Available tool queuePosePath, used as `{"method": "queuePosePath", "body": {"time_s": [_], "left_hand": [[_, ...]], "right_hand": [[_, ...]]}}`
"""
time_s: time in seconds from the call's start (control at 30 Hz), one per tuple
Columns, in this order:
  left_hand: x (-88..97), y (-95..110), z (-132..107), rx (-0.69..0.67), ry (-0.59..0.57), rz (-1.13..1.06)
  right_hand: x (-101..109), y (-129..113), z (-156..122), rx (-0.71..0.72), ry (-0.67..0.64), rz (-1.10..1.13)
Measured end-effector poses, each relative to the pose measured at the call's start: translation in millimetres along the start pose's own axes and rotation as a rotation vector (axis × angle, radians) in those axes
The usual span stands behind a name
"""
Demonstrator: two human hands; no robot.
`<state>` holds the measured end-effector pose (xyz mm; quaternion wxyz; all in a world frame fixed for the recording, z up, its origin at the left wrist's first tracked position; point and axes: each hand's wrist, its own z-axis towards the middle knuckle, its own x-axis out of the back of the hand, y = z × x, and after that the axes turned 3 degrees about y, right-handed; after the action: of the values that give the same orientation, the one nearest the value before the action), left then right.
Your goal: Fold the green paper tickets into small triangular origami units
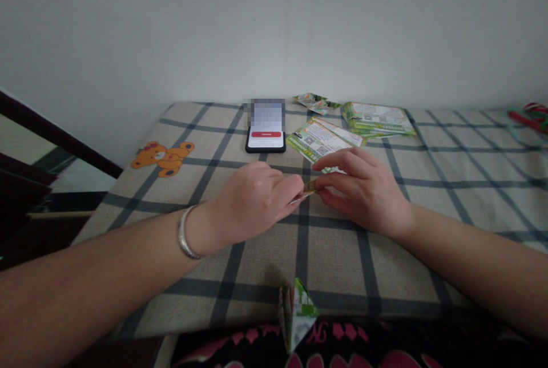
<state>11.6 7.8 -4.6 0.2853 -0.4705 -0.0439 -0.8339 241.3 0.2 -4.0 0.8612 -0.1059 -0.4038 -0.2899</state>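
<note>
**Pinched from Two Sides: a Folded Paper Strip**

Along the whole back, a pale wall. Before it, a beige tablecloth with crossing dark blue-grey bands. At the left, a dark bar, slanting down toward the tablecloth; of which furniture, impossible to tell. At the bottom, black fabric with pink pattern.

Over the middle of the tablecloth, the left hand, with thumb and forefinger clamped on one end of the folded paper strip. Opposite, the right hand, with thumb and fingertips clamped on the other end, and forefinger raised higher, near the leaflets. Between both hands, the strip itself, mostly covered; touching the tablecloth or not, impossible to tell.

Behind, near the wall, a stack of printed leaflets, green and white. Just beside it, nearer to the right hand, some loose leaflets, overlapping. To the left of these, a smartphone with lit screen. Farther left, flat, an orange teddy bear figure.

At the near edge, a pointed folded paper piece, standing upright. Close to the wall, smaller folded papers. Around the left wrist, a silver-coloured bangle.
</note>
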Motion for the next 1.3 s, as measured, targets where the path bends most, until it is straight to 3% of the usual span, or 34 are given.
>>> {"method": "queuePosePath", "body": {"time_s": [0.3,0.73,0.9,1.1,1.3], "left_hand": [[1.3,0.8,1.7,-0.011,0.007,-0.003],[-0.9,0.0,1.2,0.015,0.042,0.050],[-1.4,0.0,0.6,0.025,0.051,0.027],[-1.0,2.6,2.2,0.142,0.012,-0.058],[0.2,3.7,4.2,0.117,-0.024,-0.082]], "right_hand": [[-2.7,0.2,0.1,0.046,-0.005,0.044],[2.5,-1.4,2.4,-0.158,0.038,0.047],[-1.2,-1.5,1.9,-0.254,-0.042,0.146],[-3.1,-5.7,4.9,-0.246,-0.082,0.229],[-3.6,-8.1,8.4,-0.230,-0.124,0.315]]}}
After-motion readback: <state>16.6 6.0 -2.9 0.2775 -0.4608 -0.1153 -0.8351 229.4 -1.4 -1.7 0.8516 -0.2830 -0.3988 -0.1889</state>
